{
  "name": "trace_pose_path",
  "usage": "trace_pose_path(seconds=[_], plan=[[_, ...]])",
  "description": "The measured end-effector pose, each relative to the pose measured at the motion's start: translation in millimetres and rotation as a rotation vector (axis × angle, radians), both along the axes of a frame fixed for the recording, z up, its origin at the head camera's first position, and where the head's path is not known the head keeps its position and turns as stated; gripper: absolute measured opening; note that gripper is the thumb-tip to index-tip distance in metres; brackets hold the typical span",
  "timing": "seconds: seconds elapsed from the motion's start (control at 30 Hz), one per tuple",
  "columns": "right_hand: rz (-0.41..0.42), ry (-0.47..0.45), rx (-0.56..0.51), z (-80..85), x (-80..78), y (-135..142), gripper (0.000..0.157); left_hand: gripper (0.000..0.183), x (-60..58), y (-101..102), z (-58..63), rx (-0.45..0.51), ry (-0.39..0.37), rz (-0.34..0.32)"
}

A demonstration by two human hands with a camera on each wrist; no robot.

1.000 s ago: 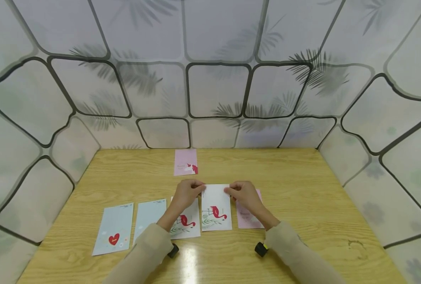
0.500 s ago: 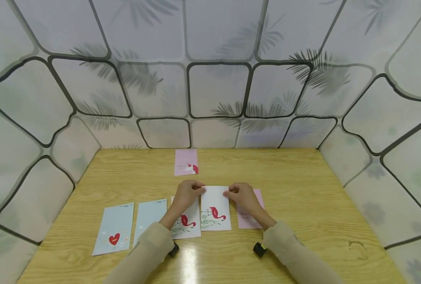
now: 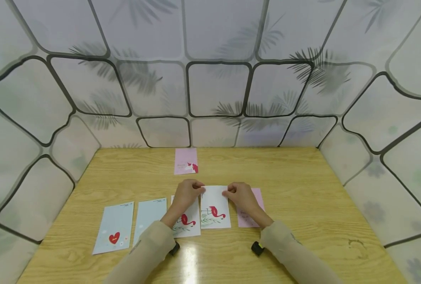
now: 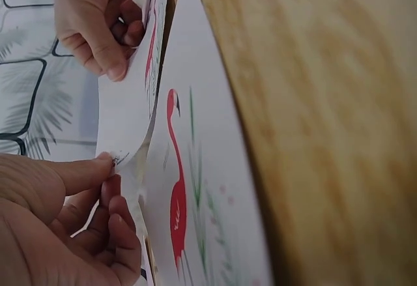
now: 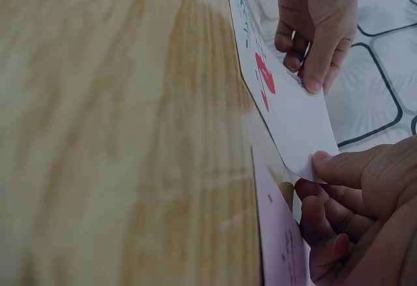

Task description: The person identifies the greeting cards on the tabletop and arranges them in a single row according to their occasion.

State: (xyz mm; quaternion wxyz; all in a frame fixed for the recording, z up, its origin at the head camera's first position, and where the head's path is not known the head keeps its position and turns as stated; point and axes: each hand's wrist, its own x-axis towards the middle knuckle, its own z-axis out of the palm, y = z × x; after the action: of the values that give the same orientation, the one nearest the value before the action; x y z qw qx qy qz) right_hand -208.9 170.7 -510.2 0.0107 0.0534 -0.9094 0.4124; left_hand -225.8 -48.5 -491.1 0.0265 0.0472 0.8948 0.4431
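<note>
Between both hands is a white card with a red flamingo [image 3: 214, 213], its far edge raised off the table in the wrist views. The left hand [image 3: 187, 193] pinches its far left corner between thumb and fingers. At the opposite far corner the right hand [image 3: 243, 195] does the same, thumb on top, as the right wrist view shows. A second flamingo card [image 4: 195, 156] lies just left of the held one, partly covered by the left forearm. Beneath the right wrist lies a pink card [image 5: 279, 227], partly hidden.
Two pale blue cards lie at the left: one with a red heart [image 3: 113, 228], the other [image 3: 150, 217] partly behind the left sleeve. Another pink card [image 3: 186, 161] is at the back of the wooden table [image 3: 302, 189]. Patterned panels [image 3: 217, 90] enclose the table's back and sides.
Both hands keep their pinch on the flamingo card. The card and right hand have shifted very slightly to the left; the other cards stay in place.
</note>
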Motion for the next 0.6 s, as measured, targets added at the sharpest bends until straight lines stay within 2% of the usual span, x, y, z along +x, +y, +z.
trace_pose_path(seconds=[0.3, 0.6], plan=[[-0.003, 0.001, 0.081, 3.1, 2.9, -3.6, 0.014, 0.007, 2.6, -1.3, 2.4, -0.122, -0.027, 0.000], [-0.008, 0.025, 0.145, 4.1, 5.0, -6.5, 0.014, 0.007, 4.4, -3.5, 3.8, -0.139, -0.036, -0.006]])
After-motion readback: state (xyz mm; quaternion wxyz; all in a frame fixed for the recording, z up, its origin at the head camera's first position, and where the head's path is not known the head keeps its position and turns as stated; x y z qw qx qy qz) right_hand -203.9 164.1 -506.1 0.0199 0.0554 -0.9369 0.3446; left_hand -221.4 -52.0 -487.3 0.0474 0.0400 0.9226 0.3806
